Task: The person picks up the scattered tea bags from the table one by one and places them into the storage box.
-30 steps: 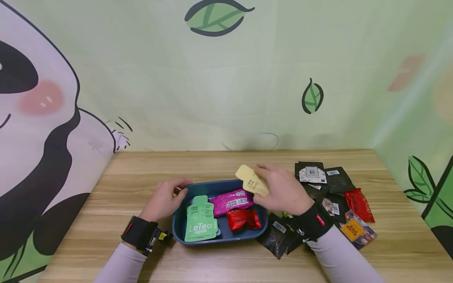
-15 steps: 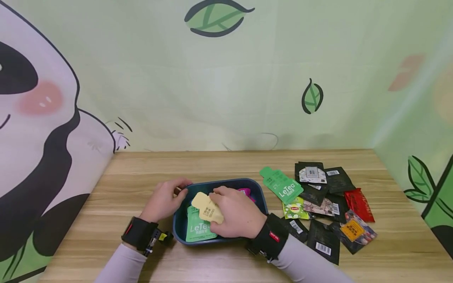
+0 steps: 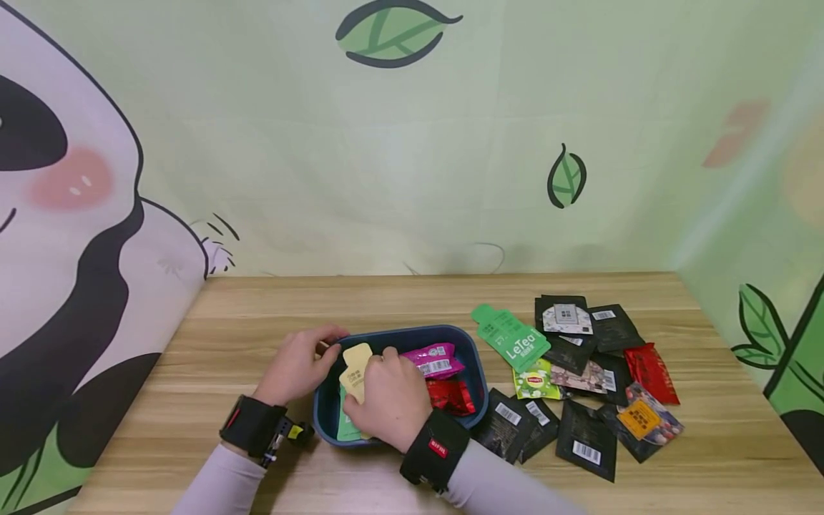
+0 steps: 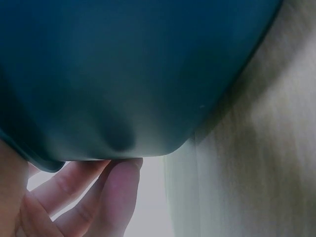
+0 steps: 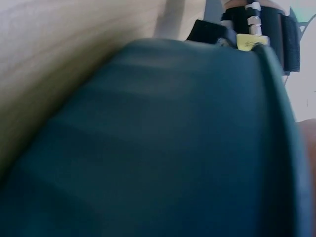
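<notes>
A dark blue plastic basin (image 3: 478,365) stands on the wooden table, filling much of both wrist views. My left hand (image 3: 299,365) grips its far left corner; in the left wrist view, its fingers (image 4: 118,197) lie against the outer wall. Inside the basin, my right hand (image 3: 389,397) holds a pale yellow bottle-shaped tea sachet (image 3: 355,372) over a green sachet (image 3: 346,425). Right of that hand lie a magenta packet (image 3: 433,361) and a crumpled red packet (image 3: 450,397). The right fingertips are hidden in the head view, and the right wrist view shows mostly basin wall.
To the basin's right spread several black sachets (image 3: 587,443), a green LeTea sachet (image 3: 513,340), a yellow-green packet (image 3: 536,380), a red packet (image 3: 651,373) and a sachet with an orange label (image 3: 640,418). A printed backdrop (image 3: 386,179) rises behind the table.
My right hand has carried the yellow sachet from above the basin's far right side leftward and down into its left part. My left hand has stayed at the corner.
</notes>
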{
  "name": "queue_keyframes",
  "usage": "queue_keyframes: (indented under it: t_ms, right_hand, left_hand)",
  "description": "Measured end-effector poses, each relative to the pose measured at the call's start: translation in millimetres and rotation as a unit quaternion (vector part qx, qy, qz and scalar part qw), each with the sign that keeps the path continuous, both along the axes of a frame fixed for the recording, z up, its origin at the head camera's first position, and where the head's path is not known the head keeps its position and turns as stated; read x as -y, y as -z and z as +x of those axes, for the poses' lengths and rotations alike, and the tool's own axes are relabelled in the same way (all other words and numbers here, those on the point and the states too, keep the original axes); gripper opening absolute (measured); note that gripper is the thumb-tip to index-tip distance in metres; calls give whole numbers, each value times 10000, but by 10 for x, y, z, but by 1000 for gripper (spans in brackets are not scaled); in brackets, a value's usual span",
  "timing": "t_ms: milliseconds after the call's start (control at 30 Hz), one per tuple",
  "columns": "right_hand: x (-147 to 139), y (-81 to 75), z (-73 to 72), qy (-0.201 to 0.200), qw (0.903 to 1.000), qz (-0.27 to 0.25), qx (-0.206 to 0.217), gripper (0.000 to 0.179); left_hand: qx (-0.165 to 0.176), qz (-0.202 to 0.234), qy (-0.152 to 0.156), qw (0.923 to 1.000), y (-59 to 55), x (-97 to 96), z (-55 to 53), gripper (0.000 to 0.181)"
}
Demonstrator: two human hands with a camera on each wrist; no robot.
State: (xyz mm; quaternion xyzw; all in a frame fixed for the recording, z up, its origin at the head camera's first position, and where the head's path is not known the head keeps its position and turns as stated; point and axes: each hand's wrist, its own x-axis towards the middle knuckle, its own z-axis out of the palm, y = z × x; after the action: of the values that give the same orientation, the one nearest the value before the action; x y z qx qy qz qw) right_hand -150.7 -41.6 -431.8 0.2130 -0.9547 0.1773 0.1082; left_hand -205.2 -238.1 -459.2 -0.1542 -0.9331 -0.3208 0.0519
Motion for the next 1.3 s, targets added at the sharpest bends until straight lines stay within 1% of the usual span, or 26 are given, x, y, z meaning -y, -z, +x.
queue_keyframes:
  t_ms: [167, 267, 433, 567, 700, 800, 1000, 1067, 1167, 1300]
  right_hand:
    - [63, 41, -15, 238, 9997, 105, 30, 53]
    - [86, 69, -12, 245, 9995, 169, -51, 60]
    - [95, 86, 20, 241, 9991, 240, -234, 76]
    - [34, 23, 53, 176, 9988, 326, -317, 89]
    - [-151, -86, 43, 51, 9980, 431, -467, 96]
    - [-363, -160, -34, 67, 9985, 425, -346, 98]
    - [-912, -241, -302, 117, 9989, 362, 286, 104]
    - [-1114, -238, -390, 121, 9979, 484, 402, 105]
    - [-1397, -210, -510, 132, 9970, 620, 450, 105]
    - [-1682, -119, -664, 187, 9958, 742, 496, 101]
  left_hand:
    - [14, -21, -8, 10000, -8, -4, -1, 24]
    - [26, -19, -12, 10000, -5, -6, -2, 24]
    - [71, 17, -17, 10000, 7, -2, 0, 25]
    - [70, 13, -16, 10000, 8, 1, 2, 25]
    - [12, -22, -15, 10000, 7, 0, 0, 26]
    - [-5, -53, -32, 10000, 9, 2, -2, 26]
    - [80, -70, -125, 9999, 4, -15, 11, 26]
    - [90, -87, -119, 9999, -1, -23, 13, 26]
    - [118, -80, -85, 9999, -12, -33, 14, 27]
    - [154, -58, -87, 9998, -19, -35, 18, 27]
